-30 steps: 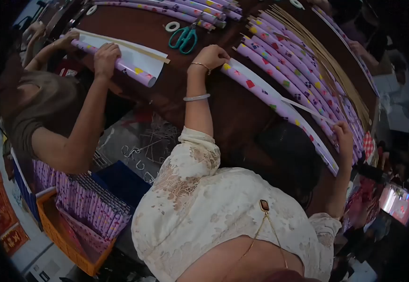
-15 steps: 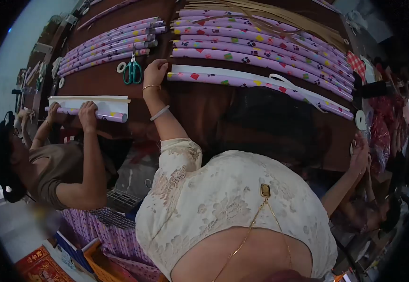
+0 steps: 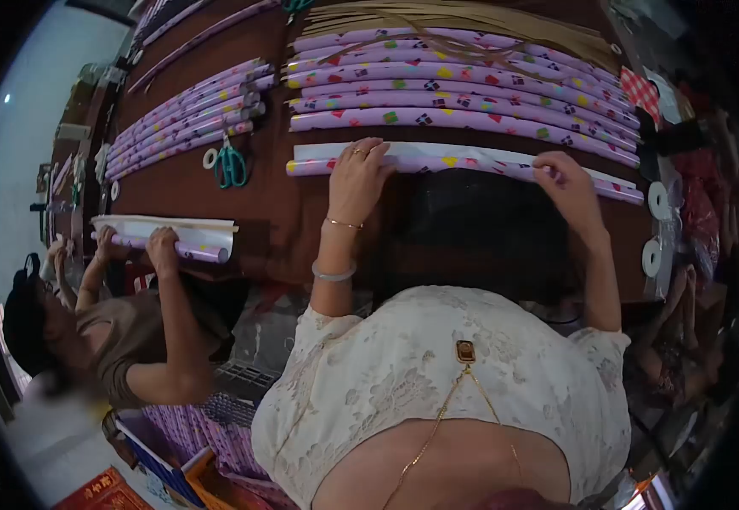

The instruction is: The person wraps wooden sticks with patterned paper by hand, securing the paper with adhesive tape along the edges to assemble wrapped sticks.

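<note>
A purple, patterned roll of wrapping paper (image 3: 446,163) lies across the table before me, its white paper edge showing along the far side. My left hand (image 3: 359,180) is closed over the roll left of its middle, fingertips on the paper. Farther right, my right hand (image 3: 569,189) has curled fingers and thumb pinched at the same roll. Whether a thin strip is also between those fingers is hidden. Beyond them lie several finished-looking purple rolls (image 3: 471,121) side by side.
Teal-handled scissors (image 3: 232,166) and a small tape roll (image 3: 209,158) lie to the left. White tape rolls (image 3: 658,201) sit at the right edge. Brown strips (image 3: 437,13) lie at the back. A co-worker (image 3: 144,340) at left handles another roll (image 3: 174,246).
My right hand has come from the table's right edge onto the roll. My left hand has moved right, from the roll's left end onto it. The loose white strip no longer shows.
</note>
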`<action>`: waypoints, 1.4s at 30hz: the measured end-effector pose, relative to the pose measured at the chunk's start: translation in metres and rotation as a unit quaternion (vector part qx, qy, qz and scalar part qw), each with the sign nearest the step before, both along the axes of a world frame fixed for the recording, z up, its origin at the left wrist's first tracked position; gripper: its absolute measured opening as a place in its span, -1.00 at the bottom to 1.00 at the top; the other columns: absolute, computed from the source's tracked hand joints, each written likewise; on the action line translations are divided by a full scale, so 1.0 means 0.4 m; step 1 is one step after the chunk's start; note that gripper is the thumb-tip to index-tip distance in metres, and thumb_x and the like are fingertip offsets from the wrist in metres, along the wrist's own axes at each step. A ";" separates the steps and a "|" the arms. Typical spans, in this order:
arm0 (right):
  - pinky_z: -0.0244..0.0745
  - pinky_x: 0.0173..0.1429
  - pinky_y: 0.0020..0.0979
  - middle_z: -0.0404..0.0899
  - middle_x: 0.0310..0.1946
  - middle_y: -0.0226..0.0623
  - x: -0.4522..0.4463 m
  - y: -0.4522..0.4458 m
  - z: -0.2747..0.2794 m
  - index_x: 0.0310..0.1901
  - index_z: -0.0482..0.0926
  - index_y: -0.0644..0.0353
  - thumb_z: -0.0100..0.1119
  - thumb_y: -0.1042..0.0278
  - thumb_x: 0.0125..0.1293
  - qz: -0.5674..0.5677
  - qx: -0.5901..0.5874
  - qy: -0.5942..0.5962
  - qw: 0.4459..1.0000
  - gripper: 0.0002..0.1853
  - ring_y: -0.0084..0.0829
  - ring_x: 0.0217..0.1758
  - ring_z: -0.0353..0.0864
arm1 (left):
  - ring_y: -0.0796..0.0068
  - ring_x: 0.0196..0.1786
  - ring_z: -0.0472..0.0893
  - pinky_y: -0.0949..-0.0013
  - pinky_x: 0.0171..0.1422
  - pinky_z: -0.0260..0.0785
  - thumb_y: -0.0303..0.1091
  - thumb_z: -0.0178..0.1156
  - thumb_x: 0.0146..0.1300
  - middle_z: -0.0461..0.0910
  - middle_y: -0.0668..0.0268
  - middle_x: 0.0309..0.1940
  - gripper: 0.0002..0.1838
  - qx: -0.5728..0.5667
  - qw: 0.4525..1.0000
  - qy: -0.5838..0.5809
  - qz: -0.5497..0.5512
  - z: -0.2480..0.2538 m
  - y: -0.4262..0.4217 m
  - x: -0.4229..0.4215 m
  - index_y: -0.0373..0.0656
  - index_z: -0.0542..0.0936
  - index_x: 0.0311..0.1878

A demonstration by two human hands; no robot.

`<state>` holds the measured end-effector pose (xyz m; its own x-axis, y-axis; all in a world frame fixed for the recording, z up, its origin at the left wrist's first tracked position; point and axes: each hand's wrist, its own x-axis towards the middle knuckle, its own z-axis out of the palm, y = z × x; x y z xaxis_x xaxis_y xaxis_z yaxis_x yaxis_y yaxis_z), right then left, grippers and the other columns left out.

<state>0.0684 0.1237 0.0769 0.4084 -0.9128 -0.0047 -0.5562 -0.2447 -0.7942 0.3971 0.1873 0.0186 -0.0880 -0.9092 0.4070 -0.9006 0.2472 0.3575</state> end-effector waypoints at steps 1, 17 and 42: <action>0.39 -0.15 -0.47 0.51 -0.25 -0.30 0.035 -0.008 -0.006 -0.20 0.52 0.25 0.16 0.32 0.18 0.018 0.009 -0.002 1.000 -0.79 -0.42 -0.22 0.50 | 0.22 -0.01 0.47 0.24 0.10 0.32 -0.39 0.25 -0.03 0.51 0.25 -0.10 -0.66 0.020 1.000 -0.005 -0.013 -0.002 -0.005 0.004 -0.17 0.51 -0.11; 0.39 -0.23 -0.47 0.56 -0.35 -0.36 -0.122 -0.023 -0.021 -0.25 0.54 0.23 0.16 0.26 0.19 -0.067 0.003 -0.058 0.996 -0.79 -0.54 -0.33 0.50 | 0.11 -0.12 0.53 0.23 -0.05 0.37 -0.33 0.20 0.08 0.56 0.16 -0.19 -0.76 0.130 0.990 -0.012 -0.053 -0.007 -0.031 0.028 -0.19 0.55 -0.18; 0.43 0.06 -0.32 0.54 -0.13 -0.13 -1.526 -0.223 0.058 -0.09 0.51 0.31 -0.05 0.20 0.33 -0.484 -0.220 -0.337 0.777 -0.67 -0.30 -0.06 0.54 | 0.06 -0.18 0.56 0.20 -0.12 0.39 -0.34 0.31 -0.07 0.59 0.15 -0.25 -0.66 0.206 0.978 -0.017 -0.037 0.045 -0.031 0.011 -0.16 0.52 -0.19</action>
